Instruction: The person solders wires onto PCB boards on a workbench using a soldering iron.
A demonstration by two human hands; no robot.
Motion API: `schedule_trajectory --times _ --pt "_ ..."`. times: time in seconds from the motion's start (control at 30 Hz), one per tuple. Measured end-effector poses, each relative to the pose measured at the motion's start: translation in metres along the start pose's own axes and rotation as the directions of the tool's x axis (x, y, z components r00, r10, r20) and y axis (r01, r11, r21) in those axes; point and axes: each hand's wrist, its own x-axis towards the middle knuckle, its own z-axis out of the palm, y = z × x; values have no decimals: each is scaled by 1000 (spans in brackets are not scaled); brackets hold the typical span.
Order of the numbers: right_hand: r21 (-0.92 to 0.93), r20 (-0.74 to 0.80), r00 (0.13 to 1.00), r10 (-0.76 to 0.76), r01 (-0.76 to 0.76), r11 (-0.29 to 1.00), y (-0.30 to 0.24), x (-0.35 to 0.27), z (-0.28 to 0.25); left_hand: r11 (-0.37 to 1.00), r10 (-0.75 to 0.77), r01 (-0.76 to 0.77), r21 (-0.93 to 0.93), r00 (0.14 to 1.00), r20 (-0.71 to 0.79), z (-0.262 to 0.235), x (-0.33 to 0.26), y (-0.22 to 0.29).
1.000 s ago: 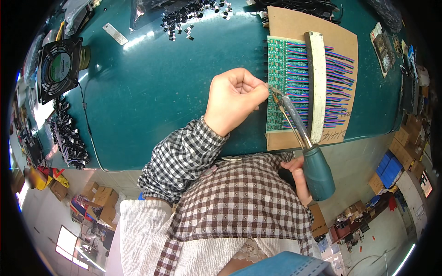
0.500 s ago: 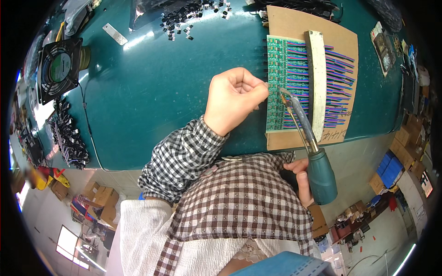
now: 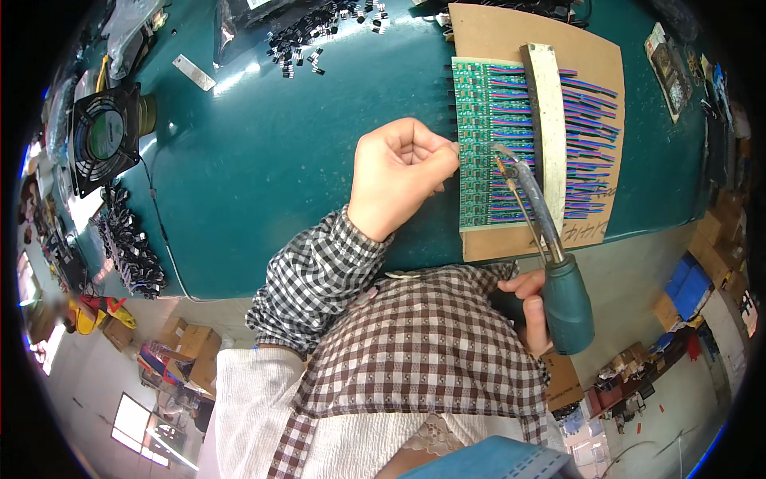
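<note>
A green panel of circuit boards [image 3: 472,104] lies on a brown cardboard sheet [image 3: 511,32], with rows of blue, red and black wires [image 3: 511,116] running rightward from it. Across the wires rests a pale bar with a dark side [image 3: 552,128]. My left hand [image 3: 401,180] is closed in a pinch at the panel's left edge; what lies between the fingertips is too small to name. A soldering iron with a green handle [image 3: 570,311] is in my right hand [image 3: 533,315], partly hidden behind the handle. Its bent tip is over the panel, near the wire ends.
A black fan [image 3: 104,140] with a cable stands at the table's left, above a bundle of black leads [image 3: 128,247]. Small black parts [image 3: 299,40] lie scattered at the back, near a metal strip [image 3: 194,73]. A worn tray-like holder [image 3: 669,76] sits at far right.
The iron's tip has shifted slightly rightward over the panel, towards the wires. My left hand keeps its pinch beside the panel's edge. The whole view has moved a little.
</note>
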Motion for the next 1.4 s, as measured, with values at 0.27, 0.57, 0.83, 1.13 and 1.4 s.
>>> schedule_trajectory --times 0.27,0.57,0.83,1.13,1.4 --pt "139 -45 995 -92 97 985 5 6 -7 998 -37 36 61 999 16 -3 -3 6" --pt "329 -142 987 -76 119 937 12 14 -12 498 643 -376 781 764 -42 -55 51 43" --pt "344 -146 983 -111 155 926 13 15 -17 458 697 -332 825 709 -102 -49 59 38" --pt "305 -227 971 -80 149 941 13 9 -13 467 691 -291 835 710 -139 -48 37 39" --pt "340 -178 977 -118 173 924 5 10 -3 192 798 -303 934 602 31 -45 80 42"
